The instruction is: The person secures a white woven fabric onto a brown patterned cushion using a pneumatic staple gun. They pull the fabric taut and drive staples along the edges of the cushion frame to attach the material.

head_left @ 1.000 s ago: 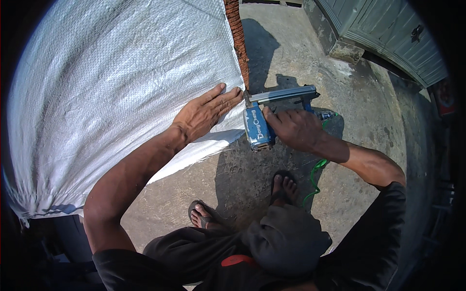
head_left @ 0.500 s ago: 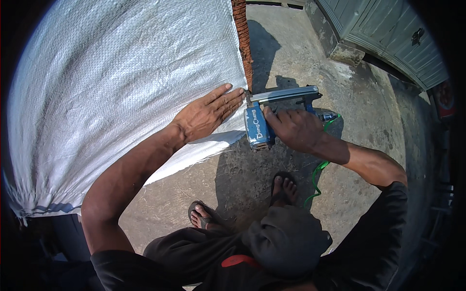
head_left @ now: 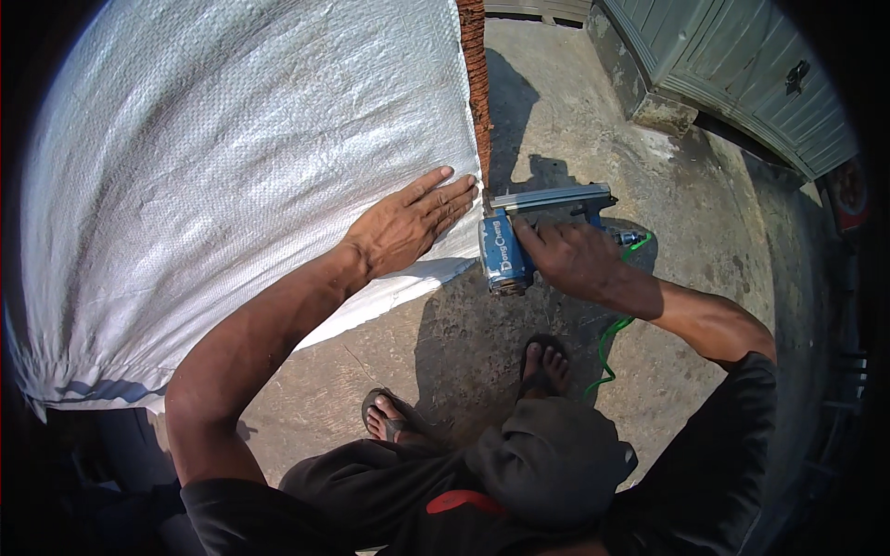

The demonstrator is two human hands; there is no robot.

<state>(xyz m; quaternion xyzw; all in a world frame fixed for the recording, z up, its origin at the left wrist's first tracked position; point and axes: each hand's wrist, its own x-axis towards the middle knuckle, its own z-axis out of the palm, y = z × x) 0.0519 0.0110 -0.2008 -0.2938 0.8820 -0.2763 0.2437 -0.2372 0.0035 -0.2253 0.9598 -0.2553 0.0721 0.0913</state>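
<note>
My left hand [head_left: 403, 222] lies flat on a white woven plastic sheet [head_left: 232, 148], fingers stretched toward the sheet's right edge. That edge runs along a rough reddish-brown strip [head_left: 474, 83], perhaps wood. My right hand [head_left: 570, 255] is closed round a blue pneumatic nail or staple gun [head_left: 505, 250] with a silver magazine reaching rightward. The gun's nose sits at the sheet's edge against the brown strip, just beside my left fingertips; whether it presses on it I cannot tell. A green coiled hose [head_left: 612, 341] runs from the gun's rear fitting down toward the ground.
Grey concrete ground [head_left: 343, 366] lies beneath, with my sandaled feet [head_left: 544, 361] on it. At the upper right stand pale green metal panels [head_left: 742, 74] on a concrete base [head_left: 663, 113]. Dark objects, one with red on it, lie along the right rim.
Sheet, strip, gun and both hands sit slightly lower and further right in the picture than a second ago. The hands' grip and position against the sheet look the same.
</note>
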